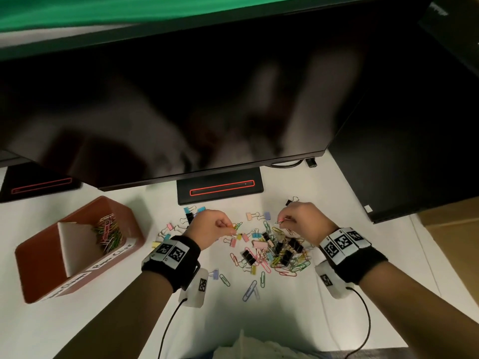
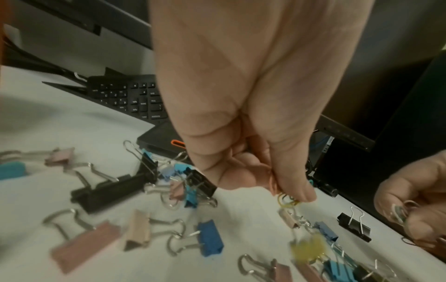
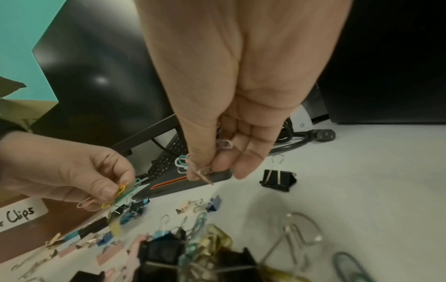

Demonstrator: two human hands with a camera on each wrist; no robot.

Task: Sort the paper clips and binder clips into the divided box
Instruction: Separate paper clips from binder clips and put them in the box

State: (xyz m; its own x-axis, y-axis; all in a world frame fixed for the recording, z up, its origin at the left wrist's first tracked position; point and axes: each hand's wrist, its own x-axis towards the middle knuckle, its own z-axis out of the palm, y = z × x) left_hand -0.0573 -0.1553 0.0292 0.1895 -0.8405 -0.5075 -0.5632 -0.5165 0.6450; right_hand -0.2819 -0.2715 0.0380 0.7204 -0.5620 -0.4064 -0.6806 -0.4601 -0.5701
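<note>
While both hands pinch paper clips over pile (image 1: 272, 247), I note risk: left hand (image 1: 207, 229) bunch (image 3: 120, 192) loosely fanned, right hand (image 1: 303, 218) few (image 3: 183, 162); strays could drop before box (image 1: 39, 257), far left.

Two hands (image 1: 212, 226), one divided box (image 1: 33, 257), dozens of mixed clips (image 1: 272, 252).

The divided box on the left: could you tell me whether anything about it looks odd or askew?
The divided box sits tilted rather than flat. Only its far compartment holds paper clips; no binder clips show inside it.
</note>
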